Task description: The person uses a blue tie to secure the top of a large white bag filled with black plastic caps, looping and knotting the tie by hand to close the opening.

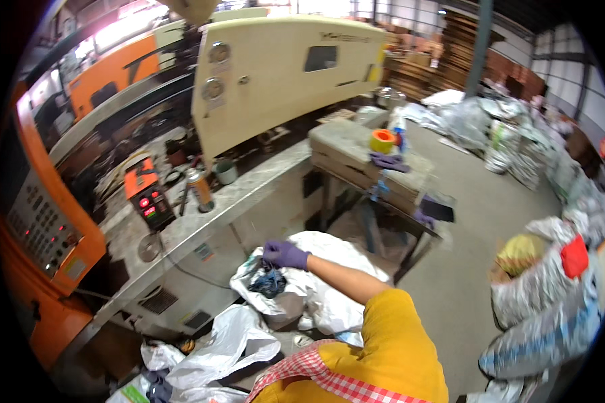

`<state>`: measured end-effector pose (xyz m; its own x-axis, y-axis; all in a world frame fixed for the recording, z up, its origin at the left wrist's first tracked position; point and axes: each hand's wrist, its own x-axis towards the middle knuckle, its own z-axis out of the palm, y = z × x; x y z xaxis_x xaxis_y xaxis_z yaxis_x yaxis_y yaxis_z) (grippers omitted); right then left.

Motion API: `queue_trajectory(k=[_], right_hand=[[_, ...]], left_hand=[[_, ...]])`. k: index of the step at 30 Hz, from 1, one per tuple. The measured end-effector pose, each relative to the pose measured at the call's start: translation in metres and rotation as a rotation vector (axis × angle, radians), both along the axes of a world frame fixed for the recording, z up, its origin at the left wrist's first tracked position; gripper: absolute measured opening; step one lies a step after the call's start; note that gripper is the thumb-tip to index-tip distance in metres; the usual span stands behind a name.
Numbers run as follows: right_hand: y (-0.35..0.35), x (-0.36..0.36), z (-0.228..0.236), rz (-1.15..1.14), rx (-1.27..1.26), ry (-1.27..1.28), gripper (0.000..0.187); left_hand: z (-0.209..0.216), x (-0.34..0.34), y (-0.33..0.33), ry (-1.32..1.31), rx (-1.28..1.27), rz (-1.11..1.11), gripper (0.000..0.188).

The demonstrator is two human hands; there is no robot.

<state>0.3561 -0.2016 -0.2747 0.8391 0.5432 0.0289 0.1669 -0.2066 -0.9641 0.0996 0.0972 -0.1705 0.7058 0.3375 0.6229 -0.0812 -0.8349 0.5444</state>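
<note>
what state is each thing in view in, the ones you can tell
right hand: gloved, curled, grip unclear
white sack: open, dark material showing
orange-black box: display lit
orange control panel: red lights lit
spray can: standing upright
grey cup: upright
yellow-orange roll: lying flat
purple glove: lying unworn

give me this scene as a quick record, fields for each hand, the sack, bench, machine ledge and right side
right hand: purple glove, over the sack's mouth; too blurred to tell if it grips anything
left hand: not in view
white sack: open, a dark bundle showing in its mouth
bench: yellow-orange tape roll and a purple item on top
machine ledge: spray can, grey cup, orange-and-black box with lit displays
right side: silvery sack with a red item at its upper end
</note>
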Motion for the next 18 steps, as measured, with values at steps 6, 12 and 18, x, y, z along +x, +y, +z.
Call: queue_trajectory(k=[6, 12, 18], right_hand=[[-0.127, -0.140, -0.028, -0.381, 0.009, 0.299, 0.016], [-0.213, -0.250, -0.020, -0.719, -0.038, 0.357, 0.019], [-0.279, -0.348, -0.054, -0.927, 0.066, 0.270, 0.009]], left_hand=[[-0.023, 0.007, -0.033, 0.048, -0.058, -0.262, 0.037], [-0.016, -0.018, -0.071, 0.009, -0.092, -0.366, 0.037], [0.033, -0.075, -0.121, -0.316, -0.159, -0.350, 0.036]])
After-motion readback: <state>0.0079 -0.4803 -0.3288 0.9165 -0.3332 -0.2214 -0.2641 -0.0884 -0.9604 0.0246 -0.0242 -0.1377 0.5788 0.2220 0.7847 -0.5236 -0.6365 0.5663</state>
